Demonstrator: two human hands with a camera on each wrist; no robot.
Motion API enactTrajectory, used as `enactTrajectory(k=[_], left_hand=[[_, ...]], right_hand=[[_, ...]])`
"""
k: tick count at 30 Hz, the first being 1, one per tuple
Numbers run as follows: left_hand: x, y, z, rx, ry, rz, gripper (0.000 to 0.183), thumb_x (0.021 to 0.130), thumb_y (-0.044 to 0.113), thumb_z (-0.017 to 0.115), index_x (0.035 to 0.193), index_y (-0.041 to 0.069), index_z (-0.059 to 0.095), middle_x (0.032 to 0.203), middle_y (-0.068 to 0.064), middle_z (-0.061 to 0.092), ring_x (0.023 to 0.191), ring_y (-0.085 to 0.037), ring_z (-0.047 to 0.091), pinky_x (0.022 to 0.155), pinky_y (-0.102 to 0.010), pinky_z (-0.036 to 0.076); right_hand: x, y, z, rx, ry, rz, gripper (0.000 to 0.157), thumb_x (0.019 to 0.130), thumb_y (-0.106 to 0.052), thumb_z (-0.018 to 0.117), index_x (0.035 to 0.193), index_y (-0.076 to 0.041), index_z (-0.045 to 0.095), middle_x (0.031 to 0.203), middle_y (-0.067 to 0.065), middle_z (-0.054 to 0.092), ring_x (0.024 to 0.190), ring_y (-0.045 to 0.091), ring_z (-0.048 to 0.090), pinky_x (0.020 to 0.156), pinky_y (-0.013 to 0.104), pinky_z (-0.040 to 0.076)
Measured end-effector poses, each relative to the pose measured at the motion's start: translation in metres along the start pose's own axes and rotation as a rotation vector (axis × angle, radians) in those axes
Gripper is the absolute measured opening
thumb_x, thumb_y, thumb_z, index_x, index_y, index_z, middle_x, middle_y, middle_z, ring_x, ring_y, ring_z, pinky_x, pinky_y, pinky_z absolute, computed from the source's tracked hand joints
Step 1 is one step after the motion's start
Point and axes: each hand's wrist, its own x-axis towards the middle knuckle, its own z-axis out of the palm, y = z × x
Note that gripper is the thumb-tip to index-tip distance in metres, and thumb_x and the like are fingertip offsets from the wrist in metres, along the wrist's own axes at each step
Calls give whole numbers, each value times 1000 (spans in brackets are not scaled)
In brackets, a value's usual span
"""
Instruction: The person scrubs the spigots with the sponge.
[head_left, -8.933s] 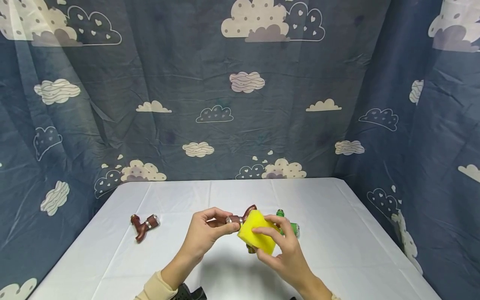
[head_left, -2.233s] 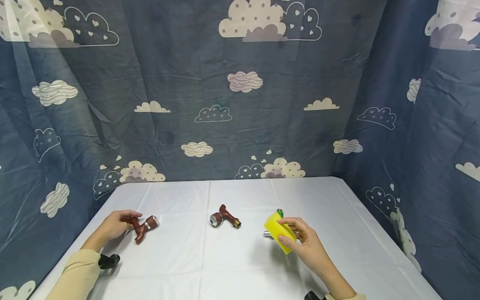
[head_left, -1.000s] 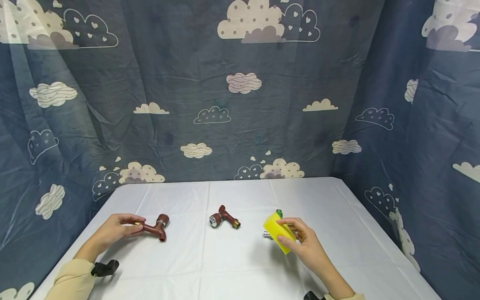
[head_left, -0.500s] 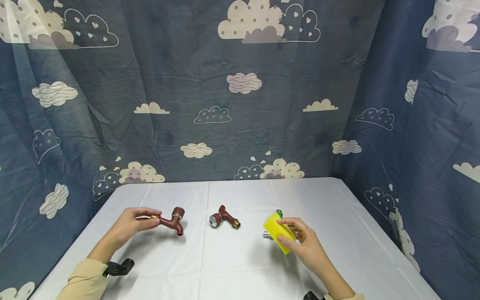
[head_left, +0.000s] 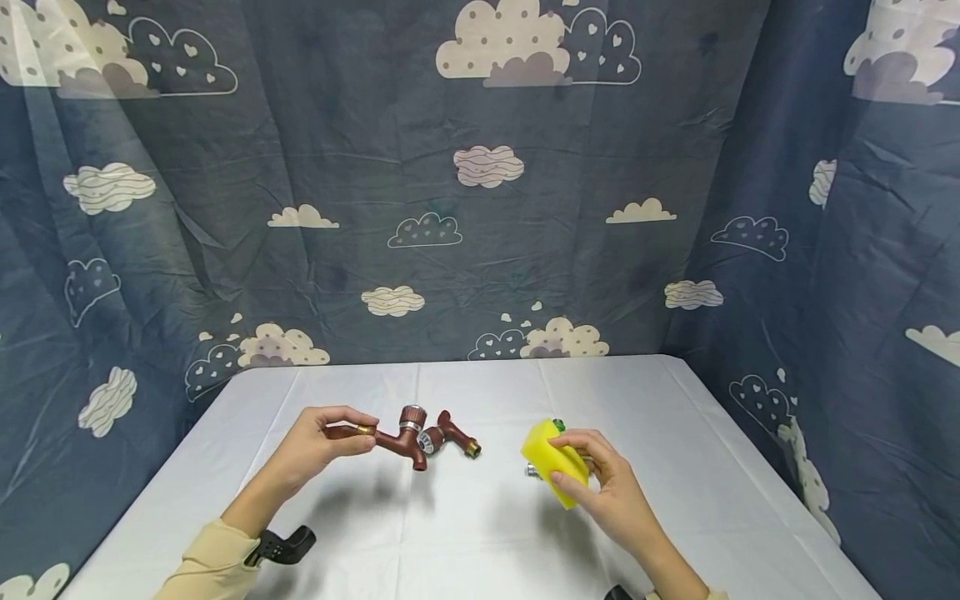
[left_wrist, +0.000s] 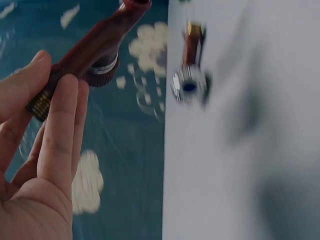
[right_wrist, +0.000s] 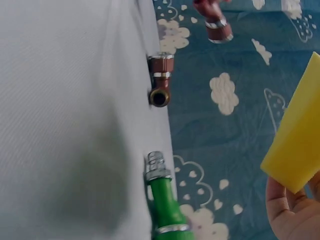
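Observation:
My left hand (head_left: 326, 442) pinches a reddish-brown tap (head_left: 405, 437) by its brass threaded end, holding it up over the table. In the left wrist view the held tap (left_wrist: 95, 45) slants up from between thumb and fingers. My right hand (head_left: 607, 483) grips a yellow sponge (head_left: 553, 462) between thumb and fingers, raised above the table. A second brown tap (head_left: 453, 433) lies mid-table, just right of the held one. Behind the sponge lies a green tap (right_wrist: 167, 205), mostly hidden in the head view, with a silvery ribbed nozzle (right_wrist: 157, 165).
A white cloth covers the table (head_left: 465, 542). Dark blue fabric with a cloud pattern (head_left: 517, 250) hangs behind it and along both sides. Black straps with camera mounts (head_left: 281, 546) sit at the wrists.
Earlier my left hand held the other brown tap against the sponge; that tap now lies mid-table. The left hand then took the left tap and carried it right. The sponge has tilted slightly.

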Motion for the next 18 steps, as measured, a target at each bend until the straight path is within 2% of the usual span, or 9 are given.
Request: enactTrajectory(k=[4, 9, 14, 18], left_hand=[[0, 13, 23, -22, 0, 24, 36, 90, 11, 87, 120, -5, 76, 114, -22, 79, 96, -13, 79, 90, -28, 65], [0, 26, 50, -54, -13, 66, 34, 88, 9, 88, 117, -5, 77, 120, -25, 75, 98, -12, 78, 89, -29, 67], [-1, 36, 75, -72, -41, 134, 35, 88, 10, 88, 117, -7, 77, 125, -31, 72, 98, -12, 78, 88, -28, 67], [-3, 41, 94, -94, -58, 173, 34, 88, 8, 88, 117, -6, 77, 123, -28, 74, 97, -13, 78, 85, -28, 68]], right_hand=[[0, -9, 3, -54, 34, -94, 39, 91, -8, 85, 125, -23, 73, 132, 1, 67, 117, 3, 59, 90, 22, 57], [-1, -23, 9, -158, 63, -185, 46, 84, -7, 90, 122, -29, 75, 134, -2, 66, 124, 7, 58, 98, 24, 59], [-1, -32, 20, -195, 46, -278, 54, 78, -2, 92, 121, -31, 76, 134, -4, 63, 123, 17, 61, 102, 28, 61], [-2, -34, 28, -224, 25, -320, 56, 77, -2, 92, 120, -34, 76, 137, -6, 61, 122, 18, 60, 102, 32, 61]])
